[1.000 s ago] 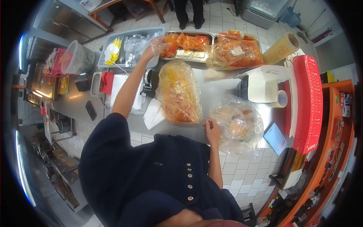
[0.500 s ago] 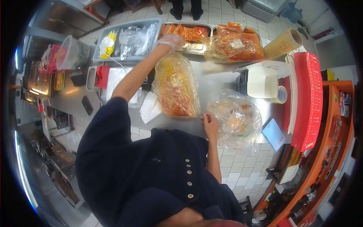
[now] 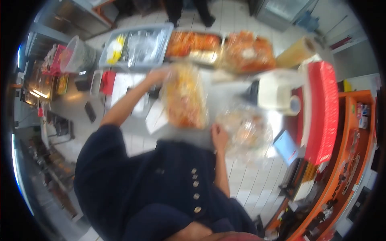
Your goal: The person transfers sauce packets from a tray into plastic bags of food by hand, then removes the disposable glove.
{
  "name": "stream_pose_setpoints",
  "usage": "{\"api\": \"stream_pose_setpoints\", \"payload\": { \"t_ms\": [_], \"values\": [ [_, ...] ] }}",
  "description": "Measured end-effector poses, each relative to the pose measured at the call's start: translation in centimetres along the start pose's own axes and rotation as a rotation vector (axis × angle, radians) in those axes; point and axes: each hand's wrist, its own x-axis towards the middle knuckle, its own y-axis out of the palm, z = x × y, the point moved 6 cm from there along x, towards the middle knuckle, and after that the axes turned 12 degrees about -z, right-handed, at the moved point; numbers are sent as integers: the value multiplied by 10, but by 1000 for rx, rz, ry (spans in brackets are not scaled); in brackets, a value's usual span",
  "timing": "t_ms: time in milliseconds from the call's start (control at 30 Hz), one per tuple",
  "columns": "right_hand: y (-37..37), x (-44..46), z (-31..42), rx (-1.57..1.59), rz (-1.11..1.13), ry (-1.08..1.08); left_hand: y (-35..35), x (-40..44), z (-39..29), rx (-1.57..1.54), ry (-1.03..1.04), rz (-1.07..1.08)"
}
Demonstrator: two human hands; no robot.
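Observation:
A clear plastic bag of yellow and reddish food (image 3: 185, 96) lies lengthwise on the metal table in front of me. My left hand (image 3: 164, 74), in a thin clear glove, is at the bag's upper left edge, and motion blur hides its fingers. Just right of the bag's near end is my right hand (image 3: 219, 136), bare, with its fingers curled in; whether anything is inside them is hidden. Beside it rests a second clear plastic bag (image 3: 249, 125) with pale contents. White paper (image 3: 155, 118) lies at the left of the first bag.
Along the back stand a blue-grey tub (image 3: 168, 38) with plastic packets, a metal tray of red-orange food (image 3: 193, 43) and another bagged load (image 3: 248, 52). A plastic-film roll (image 3: 296, 52), a white box (image 3: 275, 91) and a red stack (image 3: 323, 112) are at right. Someone's legs show beyond.
My left hand has moved from the back metal tray toward me, to the upper left side of the food bag. My right hand stays curled near the bag's end. The view has shifted and blurred.

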Motion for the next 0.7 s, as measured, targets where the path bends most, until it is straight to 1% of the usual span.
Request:
{"api": "stream_pose_setpoints", "payload": {
  "t_ms": [33, 67, 100, 133, 167, 200, 233, 267, 300, 333, 400, 433, 500, 533, 600, 633, 700],
  "values": [
    [5, 3, -13, -57, -46, -75, 36, -15, 17, 2, 175, -62],
    [4, 5, -11, -15, -27, -71, 100, -18, 76, -458, -33, 96],
    [4, 4, -9, 35, -5, -35, 126, -37, 95, -239, 254, -74],
    [4, 4, -8, 81, 28, 4, 81, -24, -8, 217, 52, 394],
    [0, 6, -2, 91, 11, -30, 66, -23, -42, 279, 62, 416],
    [-2, 5, 0, 118, 47, -16, 63, -27, -57, 333, 68, 445],
    [-3, 3, 2, 143, 88, 4, 79, -27, -41, 342, 69, 425],
    [-5, 2, 6, 143, 85, -14, 105, -22, -12, 328, 138, 321],
    [-5, 1, 9, 164, 85, 6, 114, -18, 1, 315, 204, 219],
    [-5, 0, 9, 187, 87, 27, 109, -19, -7, 322, 201, 207],
    [1, 1, -1, 204, 78, 3, 88, -20, -32, 509, 127, 150],
    [2, 3, -4, 216, 67, -9, 78, -19, -48, 513, 124, 146],
    [1, 2, -2, 222, 60, -13, 67, -21, -67, 584, 111, 220],
    [-1, 0, 1, 223, 51, -11, 73, -22, -61, 585, 108, 223],
    [1, -1, -3, 242, 45, -15, 88, -17, -49, 577, 304, -74],
    [1, 0, -3, 260, 32, -21, 102, -14, -30, 577, 300, -69],
    [2, 3, -5, 220, 32, -41, 123, -5, 3, 737, 347, 17]
  ]
}}
